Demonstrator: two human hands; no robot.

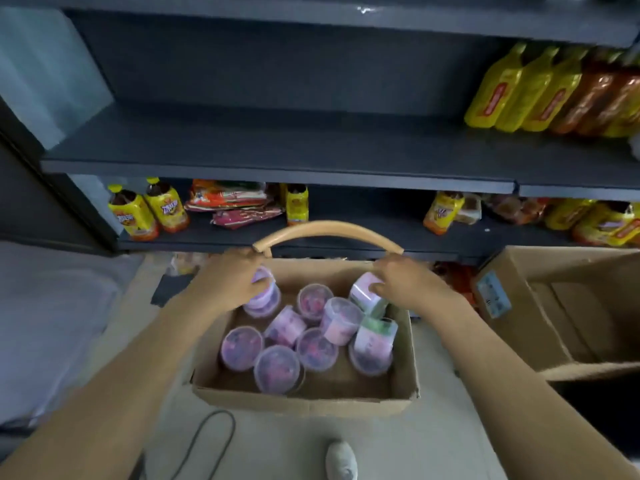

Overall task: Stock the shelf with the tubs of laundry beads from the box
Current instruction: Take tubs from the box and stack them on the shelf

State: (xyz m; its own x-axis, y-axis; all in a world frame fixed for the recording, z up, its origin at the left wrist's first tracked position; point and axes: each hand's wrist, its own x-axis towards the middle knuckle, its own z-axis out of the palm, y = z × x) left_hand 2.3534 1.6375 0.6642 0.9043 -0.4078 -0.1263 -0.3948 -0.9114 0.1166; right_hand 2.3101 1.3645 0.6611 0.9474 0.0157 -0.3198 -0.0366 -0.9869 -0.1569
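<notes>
The dark middle shelf [242, 147] spans the background, with room at its left; the cardboard box [304, 400] sits on the floor [277, 441] below, tubs [277, 368] jumbled inside; my left hand [228, 275] grips a purple tub [265, 301] at the rear, my right hand [405, 278] a pale tub [363, 296]; I judge both should lift straight up, clear of neighbours.

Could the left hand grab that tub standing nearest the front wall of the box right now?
Probably not yet: the left hand grips the far tub by the back wall of the box. The near tub itself stands uncovered, free from above.
</notes>
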